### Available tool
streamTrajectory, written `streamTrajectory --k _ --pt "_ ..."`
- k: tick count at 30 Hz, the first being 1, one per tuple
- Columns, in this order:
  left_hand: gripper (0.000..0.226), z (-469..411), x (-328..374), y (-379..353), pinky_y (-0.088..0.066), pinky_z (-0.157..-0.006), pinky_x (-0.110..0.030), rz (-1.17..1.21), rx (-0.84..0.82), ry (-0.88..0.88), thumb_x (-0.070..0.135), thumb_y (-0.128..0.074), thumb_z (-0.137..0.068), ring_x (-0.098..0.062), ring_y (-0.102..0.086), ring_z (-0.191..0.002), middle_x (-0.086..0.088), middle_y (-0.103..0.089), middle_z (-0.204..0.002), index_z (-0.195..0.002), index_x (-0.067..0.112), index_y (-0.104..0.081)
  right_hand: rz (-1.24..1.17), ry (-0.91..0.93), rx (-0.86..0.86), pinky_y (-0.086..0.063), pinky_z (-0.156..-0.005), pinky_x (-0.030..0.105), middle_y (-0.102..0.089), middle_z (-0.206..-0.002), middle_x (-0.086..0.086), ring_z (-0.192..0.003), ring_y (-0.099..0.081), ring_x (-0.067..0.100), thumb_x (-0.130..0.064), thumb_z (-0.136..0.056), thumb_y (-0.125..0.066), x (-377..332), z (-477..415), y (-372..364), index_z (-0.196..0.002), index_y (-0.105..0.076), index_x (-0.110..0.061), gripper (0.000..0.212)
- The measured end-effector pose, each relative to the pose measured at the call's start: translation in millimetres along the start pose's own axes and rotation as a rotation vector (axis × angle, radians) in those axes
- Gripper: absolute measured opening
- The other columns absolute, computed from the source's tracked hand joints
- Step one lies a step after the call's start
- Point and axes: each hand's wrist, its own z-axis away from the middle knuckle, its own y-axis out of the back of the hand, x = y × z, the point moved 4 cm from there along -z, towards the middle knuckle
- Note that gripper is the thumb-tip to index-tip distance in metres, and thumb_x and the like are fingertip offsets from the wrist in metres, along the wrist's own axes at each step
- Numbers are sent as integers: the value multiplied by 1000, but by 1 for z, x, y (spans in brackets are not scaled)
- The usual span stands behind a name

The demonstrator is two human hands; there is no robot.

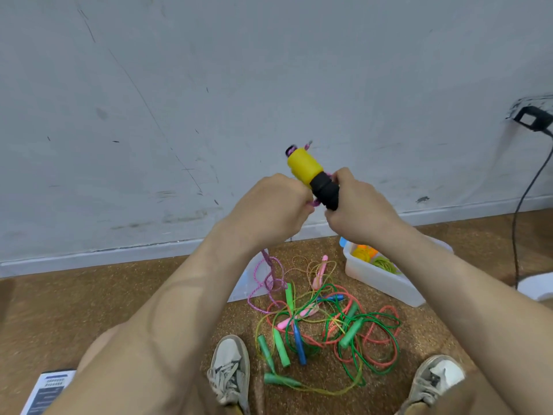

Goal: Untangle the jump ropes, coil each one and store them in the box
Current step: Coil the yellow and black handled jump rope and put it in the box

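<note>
My right hand (pixel 357 211) grips a yellow and black jump-rope handle (pixel 311 175) raised in front of the wall. My left hand (pixel 273 209) is closed on the pink braided rope (pixel 269 280) just beside the handle. That rope hangs down from my hands to the floor. On the brown floor between my feet lies a tangle of ropes (pixel 329 324): green, red, yellow and pink cords with green, blue and pink handles. A white plastic box (pixel 383 280) stands to the right of the pile, holding coiled yellow, orange and green ropes.
A grey scuffed wall (pixel 209 100) with a baseboard is close ahead. A black cable (pixel 520 211) hangs down it at the right. My two sneakers (pixel 230 372) flank the pile. A white lid (pixel 245 283) leans behind the pink rope. A printed paper (pixel 45 390) lies bottom left.
</note>
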Motion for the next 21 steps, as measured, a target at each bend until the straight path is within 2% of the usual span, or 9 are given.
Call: streamTrajectory --k 3,6,8,10,13,15,17,19,21 --pt "19 4 1 7 -41 -67 -32 76 34 -37 25 -56 -91 -24 -57 -83 -3 -69 -85 -99 21 -73 284 52 -86 -33 -53 32 -51 -83 7 -72 -47 30 -11 -83 -56 -1 4 -7 -107 -38 -13 30" --pt "16 8 -9 18 -41 -65 -27 160 58 -11 28 -65 -86 -15 -55 -75 1 -71 -83 -97 27 -75 385 114 -157 -34 -55 33 -43 -79 6 -70 -44 31 -7 -84 -53 -4 12 -11 -101 -31 -16 29" --pt "13 11 -19 22 -41 -62 -20 214 24 22 32 -72 -82 -9 -56 -70 6 -71 -78 -93 25 -77 420 185 -140 -35 -58 35 -47 -81 6 -71 -47 32 -6 -85 -51 -11 20 -12 -107 -34 -17 30" --pt "16 13 -31 24 -42 -61 -15 299 -23 88 33 -79 -75 -3 -57 -66 12 -68 -69 -87 23 -77 460 298 -93 -34 -58 36 -58 -90 8 -79 -57 35 -5 -86 -49 -24 34 -12 -116 -36 -17 35" --pt "17 16 -43 25 -46 -61 -18 483 -75 179 28 -87 -63 -2 -60 -63 9 -68 -63 -76 22 -76 494 484 -45 -31 -57 36 -61 -101 7 -91 -63 34 -7 -88 -44 -41 55 -11 -121 -31 -21 38" --pt "17 19 -44 24 -46 -58 -16 681 -152 189 21 -87 -59 -2 -59 -58 5 -68 -60 -71 20 -75 473 602 8 -30 -56 37 -58 -95 6 -85 -63 35 -9 -87 -40 -51 67 -6 -117 -26 -23 35" --pt "16 21 -45 20 -48 -58 -15 879 -203 185 20 -83 -55 -4 -59 -58 4 -68 -59 -68 18 -74 463 710 100 -27 -49 35 -55 -78 6 -66 -61 36 -11 -78 -31 -55 74 1 -108 -29 -20 31" --pt "11 21 -49 16 -49 -59 -16 1042 -203 202 24 -77 -56 -5 -61 -58 3 -69 -60 -65 19 -74 401 749 210 -29 -44 33 -56 -69 5 -54 -57 35 -15 -70 -28 -54 76 8 -104 -38 -16 36" --pt "11 19 -49 11 -50 -56 -18 1191 -239 219 28 -75 -58 -6 -62 -57 1 -70 -62 -63 18 -76 348 730 287 -30 -44 31 -57 -68 6 -52 -55 34 -14 -67 -35 -51 76 15 -109 -43 -12 42"
